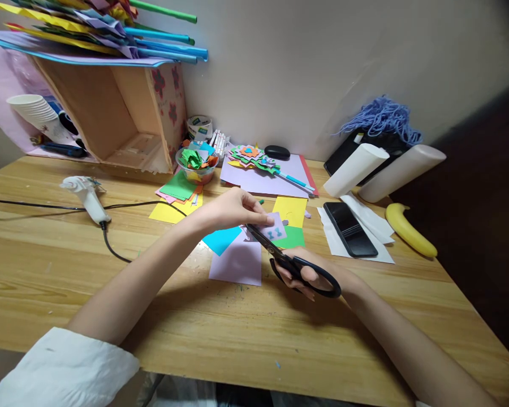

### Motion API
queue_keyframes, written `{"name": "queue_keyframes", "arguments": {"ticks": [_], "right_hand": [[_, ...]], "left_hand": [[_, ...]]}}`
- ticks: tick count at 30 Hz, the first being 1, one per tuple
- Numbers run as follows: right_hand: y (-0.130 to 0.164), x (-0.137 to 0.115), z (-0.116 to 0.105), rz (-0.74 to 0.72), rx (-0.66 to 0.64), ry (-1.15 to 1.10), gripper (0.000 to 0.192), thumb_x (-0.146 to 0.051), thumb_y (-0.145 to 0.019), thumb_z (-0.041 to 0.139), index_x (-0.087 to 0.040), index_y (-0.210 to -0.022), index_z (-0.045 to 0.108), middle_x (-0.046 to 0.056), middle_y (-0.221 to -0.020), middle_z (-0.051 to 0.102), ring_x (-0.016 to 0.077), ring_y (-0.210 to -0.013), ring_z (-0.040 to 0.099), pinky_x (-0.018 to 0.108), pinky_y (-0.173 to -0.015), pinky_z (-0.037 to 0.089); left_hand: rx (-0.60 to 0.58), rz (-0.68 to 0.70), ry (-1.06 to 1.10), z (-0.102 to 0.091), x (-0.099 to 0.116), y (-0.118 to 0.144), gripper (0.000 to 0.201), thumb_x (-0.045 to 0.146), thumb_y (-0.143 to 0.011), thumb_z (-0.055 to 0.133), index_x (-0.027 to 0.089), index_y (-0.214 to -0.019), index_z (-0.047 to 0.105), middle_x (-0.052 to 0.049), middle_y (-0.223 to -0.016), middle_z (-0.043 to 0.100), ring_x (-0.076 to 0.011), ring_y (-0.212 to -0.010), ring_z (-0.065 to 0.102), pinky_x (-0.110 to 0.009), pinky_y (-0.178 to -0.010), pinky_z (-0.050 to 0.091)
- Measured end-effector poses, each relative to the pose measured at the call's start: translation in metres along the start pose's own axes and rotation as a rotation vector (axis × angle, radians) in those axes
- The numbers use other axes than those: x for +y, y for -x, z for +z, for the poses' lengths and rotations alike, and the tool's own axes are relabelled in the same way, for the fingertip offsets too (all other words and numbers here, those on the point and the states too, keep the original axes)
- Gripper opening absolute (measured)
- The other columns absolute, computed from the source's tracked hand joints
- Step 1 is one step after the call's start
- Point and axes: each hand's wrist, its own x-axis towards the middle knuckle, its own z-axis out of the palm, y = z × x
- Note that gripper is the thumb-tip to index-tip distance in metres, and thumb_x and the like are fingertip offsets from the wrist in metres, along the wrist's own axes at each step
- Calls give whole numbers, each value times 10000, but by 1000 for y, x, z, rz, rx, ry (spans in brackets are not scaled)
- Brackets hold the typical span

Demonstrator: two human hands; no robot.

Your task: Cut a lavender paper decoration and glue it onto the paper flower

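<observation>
Two hands meet above the desk (365, 333). Black scissors (288, 257), gripped by the right hand (311, 277) with fingers curled through the handles, angle up-left, blades around the small lilac paper piece (275, 229). Left hand (233, 208) fingers pinch that piece's left edge, just beyond the blades.

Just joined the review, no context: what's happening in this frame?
A person at a wooden desk is cutting paper. The left hand pinches a small lilac paper piece with blue shapes drawn on it, and the right hand works black scissors whose blades meet that piece. Loose coloured sheets lie under the hands. A glue gun lies to the left; a phone and a banana lie to the right.
</observation>
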Motion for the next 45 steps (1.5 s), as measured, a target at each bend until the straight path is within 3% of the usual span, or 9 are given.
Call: {"name": "queue_keyframes", "arguments": {"ticks": [7,15,26,45], "right_hand": [[-2,11,-3,-41,18,-125,720,-865,-511,475,-171,-697,428,-73,-532,419,43,-316,381,170,-274,345],[-6,24,-4,-132,26,-241,716,-866,-530,435,-181,-739,415,-79,-544,413,38,-321,358,187,-281,404],[-8,19,-1,-165,19,-248,735,-887,-517,392,-179,-716,407,-84,-524,411,33,-303,355,184,-271,412],[-8,18,-1,-161,14,-245,732,-889,-522,372,-182,-712,399,-86,-519,409,29,-299,337,190,-260,415]], "left_hand": [[250,60,126,-2,7,-2,215,302,-620,727,130,-618,599,-5,-604,614,-103,-573,551,-245,-569,412],[368,94,277,-2,10,-2,251,268,-599,754,136,-669,553,-5,-659,643,-122,-645,611,-293,-693,467],[371,115,269,2,11,0,251,284,-599,756,130,-667,570,-16,-649,652,-126,-633,614,-282,-671,481],[478,52,367,9,14,0,261,116,-583,755,125,-716,531,15,-605,623,-101,-596,604,-240,-625,471]]}}
